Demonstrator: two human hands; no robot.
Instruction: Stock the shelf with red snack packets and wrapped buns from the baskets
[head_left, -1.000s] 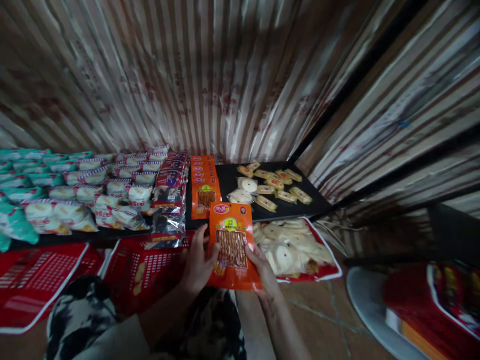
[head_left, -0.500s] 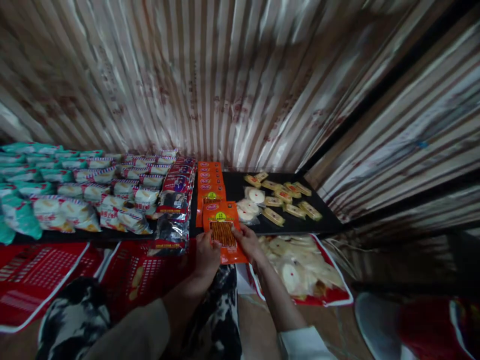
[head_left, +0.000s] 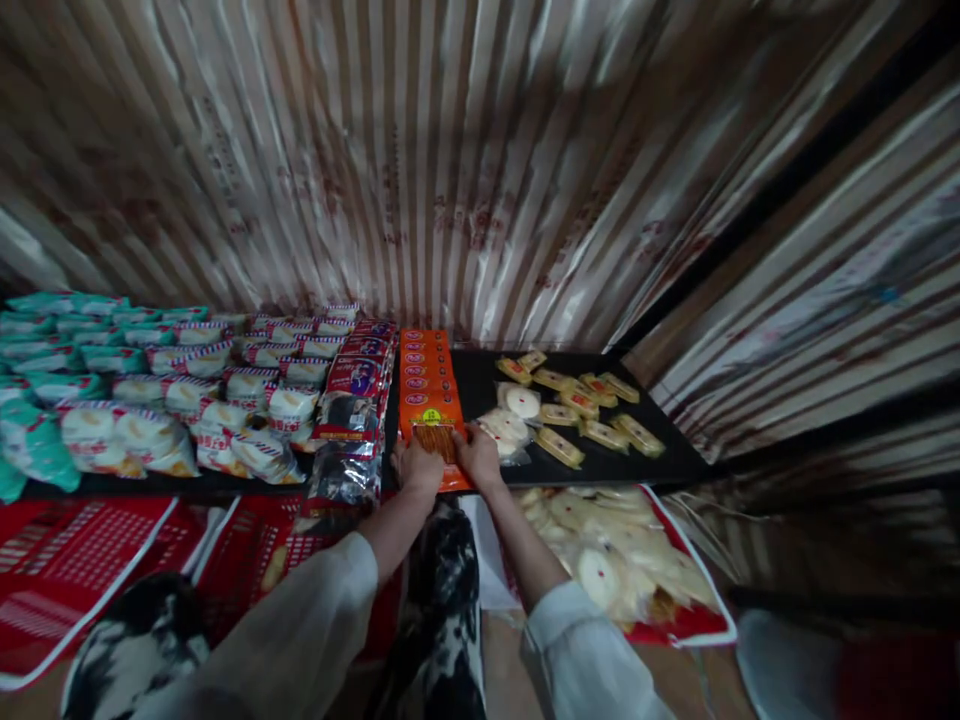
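Note:
An orange snack packet (head_left: 436, 430) with brown sticks behind its window lies at the front of an overlapping row of matching orange packets (head_left: 424, 365) on the black shelf (head_left: 474, 375). My left hand (head_left: 418, 465) grips its left side, fingers curled at the edge. On the opposite side my right hand (head_left: 477, 455) holds the packet's right edge with bent fingers. To the left runs a row of dark red and black packets (head_left: 351, 415). Clear bags with round white cakes (head_left: 504, 430) lie close by my right hand.
Small yellow wrapped packs (head_left: 577, 400) are scattered at the shelf's right. White bags (head_left: 127, 435) and teal bags (head_left: 37, 425) stand in rows at left. Below are red baskets (head_left: 255, 530) and a red crate of pale packaged cakes (head_left: 637, 540). Striped sheeting (head_left: 450, 150) hangs behind.
Both hands have moved forward and up with the orange packet, from over the shelf's front edge onto the front of the orange row. The view has shifted slightly.

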